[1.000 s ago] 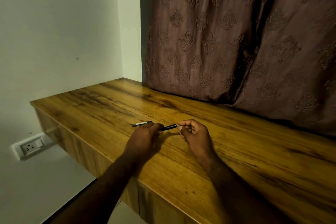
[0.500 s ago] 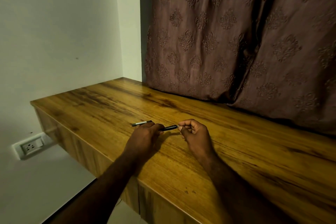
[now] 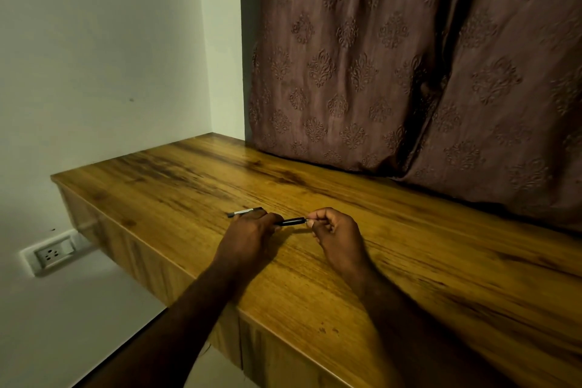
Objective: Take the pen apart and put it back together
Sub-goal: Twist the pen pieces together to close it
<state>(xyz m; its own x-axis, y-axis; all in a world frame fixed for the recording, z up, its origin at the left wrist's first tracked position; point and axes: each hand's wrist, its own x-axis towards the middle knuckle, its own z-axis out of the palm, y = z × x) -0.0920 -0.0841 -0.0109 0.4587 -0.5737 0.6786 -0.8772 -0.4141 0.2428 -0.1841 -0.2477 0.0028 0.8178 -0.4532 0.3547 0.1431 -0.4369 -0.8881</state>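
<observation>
Left hand (image 3: 252, 231) grips the pen (image 3: 291, 221); right hand (image 3: 335, 230) pinches its free end; a hard tug could fling whatever comes loose.

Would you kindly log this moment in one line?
left hand: grips slim black pen barrel | right hand: pinches its end | black-and-white pen part: on wooden desk

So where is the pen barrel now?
The pen barrel is central in the head view, above the wooden desk, held between left hand and right hand.
</observation>
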